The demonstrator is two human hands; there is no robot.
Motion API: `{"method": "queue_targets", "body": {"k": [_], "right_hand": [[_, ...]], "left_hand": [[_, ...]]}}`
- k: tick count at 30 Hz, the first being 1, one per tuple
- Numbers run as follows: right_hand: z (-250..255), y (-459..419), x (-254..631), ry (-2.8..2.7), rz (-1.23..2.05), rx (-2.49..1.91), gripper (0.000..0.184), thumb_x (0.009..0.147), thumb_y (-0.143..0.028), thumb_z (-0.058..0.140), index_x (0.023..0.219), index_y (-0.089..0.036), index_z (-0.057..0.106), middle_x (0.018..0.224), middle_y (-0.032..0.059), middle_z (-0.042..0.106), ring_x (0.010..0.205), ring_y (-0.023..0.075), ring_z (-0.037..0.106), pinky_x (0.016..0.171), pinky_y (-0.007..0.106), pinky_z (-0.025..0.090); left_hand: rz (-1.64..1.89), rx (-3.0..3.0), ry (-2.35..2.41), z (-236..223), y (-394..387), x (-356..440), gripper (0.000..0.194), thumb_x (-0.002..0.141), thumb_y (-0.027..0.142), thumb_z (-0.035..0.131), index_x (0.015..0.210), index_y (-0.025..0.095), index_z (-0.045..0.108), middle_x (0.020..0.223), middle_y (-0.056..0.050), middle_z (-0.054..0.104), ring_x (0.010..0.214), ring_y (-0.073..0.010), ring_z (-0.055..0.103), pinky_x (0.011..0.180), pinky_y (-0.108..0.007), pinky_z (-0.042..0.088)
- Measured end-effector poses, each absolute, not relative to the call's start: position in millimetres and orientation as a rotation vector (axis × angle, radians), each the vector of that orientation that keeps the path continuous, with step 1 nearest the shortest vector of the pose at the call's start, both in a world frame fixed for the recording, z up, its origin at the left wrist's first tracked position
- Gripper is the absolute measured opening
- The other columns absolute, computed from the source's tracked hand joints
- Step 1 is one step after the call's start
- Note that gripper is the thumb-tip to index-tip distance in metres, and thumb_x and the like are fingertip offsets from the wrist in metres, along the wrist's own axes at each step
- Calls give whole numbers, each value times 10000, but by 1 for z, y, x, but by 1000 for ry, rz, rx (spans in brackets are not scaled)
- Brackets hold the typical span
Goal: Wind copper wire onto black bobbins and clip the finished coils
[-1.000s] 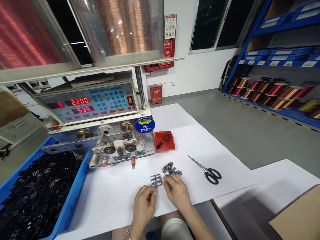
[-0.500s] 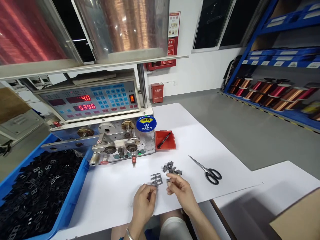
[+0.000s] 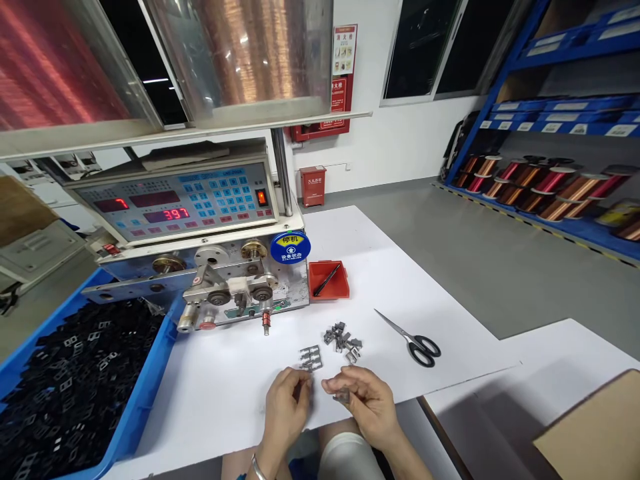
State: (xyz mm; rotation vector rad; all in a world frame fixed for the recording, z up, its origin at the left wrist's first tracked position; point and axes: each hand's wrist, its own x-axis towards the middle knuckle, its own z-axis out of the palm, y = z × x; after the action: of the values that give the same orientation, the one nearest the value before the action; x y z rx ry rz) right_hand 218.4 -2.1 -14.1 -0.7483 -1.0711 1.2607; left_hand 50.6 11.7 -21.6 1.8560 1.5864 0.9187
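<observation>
Above the white table, my right hand has its thumb and fingers pinched on a small dark grey plastic piece. My left hand is closed, thumb against fingertips; what it holds, if anything, is hidden. Just beyond the left fingertips lies a flat group of grey plastic frames. A loose pile of small grey plastic pieces sits farther back, with one frame-shaped piece at its near edge. Black-handled scissors rest to the right, blades pointing away.
At the left stands a coil winding machine with a red wire coil on its spindle. A blue crate holds many black plastic parts. A red tray contains a black pen-like tool. Cardboard lies at lower right.
My right hand has come slightly down towards me, turning with the small piece. A frame-shaped piece shows by the pile. My left hand has hardly moved. The machine's red digits differ.
</observation>
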Motion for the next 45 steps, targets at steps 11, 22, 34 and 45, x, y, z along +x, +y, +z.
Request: {"method": "queue_targets", "body": {"k": [11,22,34,45], "right_hand": [[-23,12,233,-1535,932,-1265,208,831,-326,602,987,-221,692,809,55,705,710,192,674,667,317,572],[-11,37,215,-1643,559,-1298,196,785,-333,630,946,-239,693,821,73,651,730,227,596,662,366,518],[70,64,96,-427,1902,-752,376,565,-458,792,688,-148,616,554,-57,487,443,23,358,402,144,244],[1,46,144,-2174,643,-1517,250,774,-77,520,586,-173,655,707,73,637,819,222,587,821,369,454]], "left_hand": [[958,1727,1575,-21,12,52,212,834,302,491,751,205,660,692,-27,597,622,-173,538,591,-289,426],[1556,686,1288,32,62,13,447,638,528,718,865,164,592,712,-8,637,526,-88,504,520,-231,414],[1358,615,1025,74,92,13,449,497,419,850,673,147,540,545,58,584,445,-28,466,451,-146,383],[1228,561,941,82,94,9,446,487,354,888,693,141,555,595,7,632,476,-76,554,466,-190,485]]}}
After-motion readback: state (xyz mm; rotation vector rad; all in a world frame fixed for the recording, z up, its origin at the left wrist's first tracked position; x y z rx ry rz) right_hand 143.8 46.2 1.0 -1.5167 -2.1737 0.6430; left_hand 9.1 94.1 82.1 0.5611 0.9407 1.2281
